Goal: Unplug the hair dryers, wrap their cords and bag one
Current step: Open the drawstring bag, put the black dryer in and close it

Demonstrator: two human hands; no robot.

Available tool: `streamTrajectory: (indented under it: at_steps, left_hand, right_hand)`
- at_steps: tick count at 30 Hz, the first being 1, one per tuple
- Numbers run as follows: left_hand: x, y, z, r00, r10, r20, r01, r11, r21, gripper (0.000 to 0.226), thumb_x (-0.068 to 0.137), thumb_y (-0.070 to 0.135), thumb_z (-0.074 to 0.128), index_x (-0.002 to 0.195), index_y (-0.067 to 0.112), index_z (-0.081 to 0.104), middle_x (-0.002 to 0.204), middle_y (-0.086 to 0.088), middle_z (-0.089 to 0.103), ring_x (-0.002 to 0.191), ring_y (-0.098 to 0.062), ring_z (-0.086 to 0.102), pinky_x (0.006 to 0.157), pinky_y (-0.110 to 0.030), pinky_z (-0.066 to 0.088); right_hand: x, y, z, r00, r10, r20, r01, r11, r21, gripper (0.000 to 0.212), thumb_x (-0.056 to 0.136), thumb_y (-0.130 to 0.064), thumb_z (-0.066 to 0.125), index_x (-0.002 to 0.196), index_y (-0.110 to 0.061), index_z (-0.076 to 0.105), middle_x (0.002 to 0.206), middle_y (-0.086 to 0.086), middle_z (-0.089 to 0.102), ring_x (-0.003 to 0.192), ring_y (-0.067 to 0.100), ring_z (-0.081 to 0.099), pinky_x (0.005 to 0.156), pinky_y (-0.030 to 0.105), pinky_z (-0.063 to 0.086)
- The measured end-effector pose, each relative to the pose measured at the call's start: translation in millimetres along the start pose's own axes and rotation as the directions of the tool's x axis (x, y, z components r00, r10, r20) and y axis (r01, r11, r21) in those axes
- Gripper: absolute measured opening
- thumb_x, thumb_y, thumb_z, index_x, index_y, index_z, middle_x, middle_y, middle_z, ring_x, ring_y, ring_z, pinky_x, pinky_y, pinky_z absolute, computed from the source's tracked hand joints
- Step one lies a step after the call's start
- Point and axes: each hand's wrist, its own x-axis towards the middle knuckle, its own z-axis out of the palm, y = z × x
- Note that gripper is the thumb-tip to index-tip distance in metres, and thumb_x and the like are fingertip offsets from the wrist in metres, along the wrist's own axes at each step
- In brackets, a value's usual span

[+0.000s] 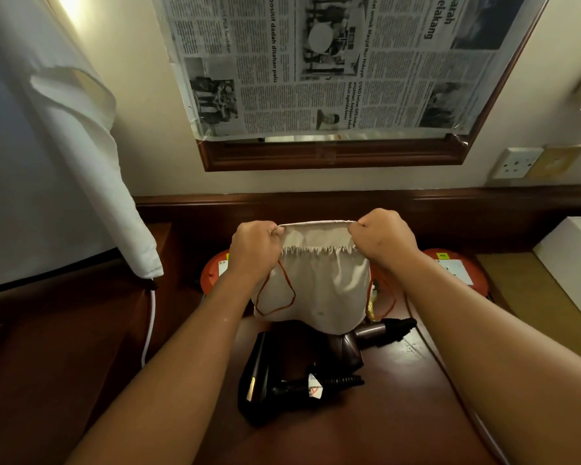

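Both hands hold a cloth drawstring bag (314,280) up over the counter (399,414), left hand (254,248) and right hand (381,234) each gripping its gathered rim. Two dark hair dryers (302,370) lie on the counter just nearer, below the bag.

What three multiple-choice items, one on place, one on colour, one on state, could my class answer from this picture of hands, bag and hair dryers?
1. Where is the bag?
A. Held above the hair dryers
B. Flat on the floor
C. Hung on the wall socket

2. What colour is the bag's cord?
A. Blue
B. Orange-red
C. White

3. What state is the wall socket in?
A. Two plugs in it
B. Covered by newspaper
C. Nothing plugged in

Answers:
1 A: the left hand and right hand grip the bag's top edge, and it hangs over the dark dryer and the brown dryer on the desk.
2 B: orange-red loops hang at both sides of the pale cloth.
3 C: its holes show bare.
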Motion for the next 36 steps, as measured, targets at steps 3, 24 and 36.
streamTrajectory:
  at_steps: [3, 24, 36]
  left_hand:
    - [-2.6, 3.8, -2.5, 1.000, -0.012, -0.015, 0.012, 1.000, -0.020, 0.030, 0.096, 0.022, 0.054, 0.078, 0.005, 0.071, 0.069, -0.003, 0.060, 0.067, -0.017, 0.054, 0.062, -0.023, 0.035]
    - [17.1, 23.6, -4.9, 0.946, 0.127, 0.300, -0.193, 0.960, 0.202, 0.049, 0.091, 0.042, 0.055, 0.137, 0.031, 0.044, 0.132, 0.000, 0.046, 0.125, -0.023, 0.040, 0.100, -0.045, 0.036]
    - [28.0, 23.9, -2.2, 0.946, 0.302, 0.118, -0.315, 0.943, 0.112, 0.026, 0.094, 0.022, 0.053, 0.073, 0.013, 0.067, 0.066, 0.000, 0.057, 0.067, -0.027, 0.059, 0.059, -0.030, 0.040]
  right_hand:
    - [0.5, -0.7, -2.0, 1.000, -0.003, -0.007, 0.002, 1.000, -0.007, 0.044, 0.092, -0.027, 0.047, 0.049, -0.015, 0.046, 0.051, 0.000, 0.045, 0.046, 0.017, 0.041, 0.046, 0.023, 0.031]
    - [12.3, 2.2, -5.0, 0.975, -0.214, 0.060, 0.210, 0.975, 0.074, 0.021, 0.088, -0.010, 0.047, 0.081, -0.009, 0.067, 0.076, 0.007, 0.065, 0.066, 0.020, 0.057, 0.053, 0.028, 0.042]
    - [15.2, 4.6, -4.7, 0.963, -0.267, -0.035, 0.269, 0.961, 0.066, 0.029, 0.082, 0.000, 0.044, 0.079, -0.009, 0.071, 0.078, 0.008, 0.069, 0.077, 0.023, 0.063, 0.066, 0.032, 0.054]
